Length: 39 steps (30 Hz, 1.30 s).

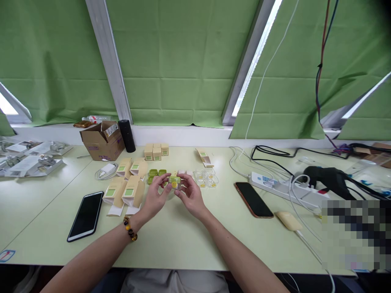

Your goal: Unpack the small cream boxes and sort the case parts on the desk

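A small clear plastic case (pixel 174 183) with a green part and a yellow spot is held between both hands, above the middle of the table. My left hand (pixel 156 196) pinches its left side, and a beaded bracelet (pixel 130 228) circles that wrist. My right hand (pixel 193 197) grips the right side with thumb and fingers. Just behind my left hand lie several small green square pieces (pixel 153 173). Several clear cases (pixel 210 178) with yellow spots stand beyond my right hand. Left of my hands are several open beige paper boxes (pixel 133 190) with green labels.
Closed beige boxes (pixel 157 152) and one open paper carton (pixel 204 158) stand farther back. A phone (pixel 85 216) lies at left, another (pixel 254 199) at right by a power strip (pixel 284 191) and cables. A cardboard box (pixel 104 142) and black cylinder (pixel 126 136) stand back left.
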Each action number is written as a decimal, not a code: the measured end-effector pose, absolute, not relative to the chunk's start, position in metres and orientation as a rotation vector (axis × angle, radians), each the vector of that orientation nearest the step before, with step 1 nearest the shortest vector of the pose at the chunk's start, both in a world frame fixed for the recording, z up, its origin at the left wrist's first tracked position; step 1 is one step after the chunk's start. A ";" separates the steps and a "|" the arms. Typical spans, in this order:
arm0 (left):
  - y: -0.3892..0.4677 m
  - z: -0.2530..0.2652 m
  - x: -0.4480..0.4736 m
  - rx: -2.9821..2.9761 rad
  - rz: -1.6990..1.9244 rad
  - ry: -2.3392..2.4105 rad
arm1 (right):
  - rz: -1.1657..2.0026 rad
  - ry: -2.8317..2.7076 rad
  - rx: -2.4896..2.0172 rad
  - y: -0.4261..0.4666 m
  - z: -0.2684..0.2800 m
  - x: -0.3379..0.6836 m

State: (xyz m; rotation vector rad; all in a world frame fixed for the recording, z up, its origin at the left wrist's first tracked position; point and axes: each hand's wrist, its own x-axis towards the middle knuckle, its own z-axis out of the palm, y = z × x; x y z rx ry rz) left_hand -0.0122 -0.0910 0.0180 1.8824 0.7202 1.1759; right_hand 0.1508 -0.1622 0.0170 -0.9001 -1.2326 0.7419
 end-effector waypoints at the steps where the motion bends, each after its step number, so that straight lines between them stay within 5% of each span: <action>1: -0.093 0.020 -0.013 1.903 1.194 0.719 | 0.743 -1.233 -0.892 -0.162 0.017 0.151; 11: -0.112 0.029 -0.011 2.125 1.287 0.825 | 0.493 -1.276 -1.026 -0.165 0.020 0.149; 20: -0.113 0.018 -0.001 1.690 1.175 0.775 | 0.193 -1.457 -1.099 -0.165 0.012 0.145; 28: -0.100 0.020 0.002 1.061 1.042 0.474 | 0.234 -1.351 -1.074 -0.168 0.021 0.146; 39: -0.094 0.025 -0.002 0.986 0.841 0.364 | 0.290 -1.371 -1.129 -0.171 0.023 0.148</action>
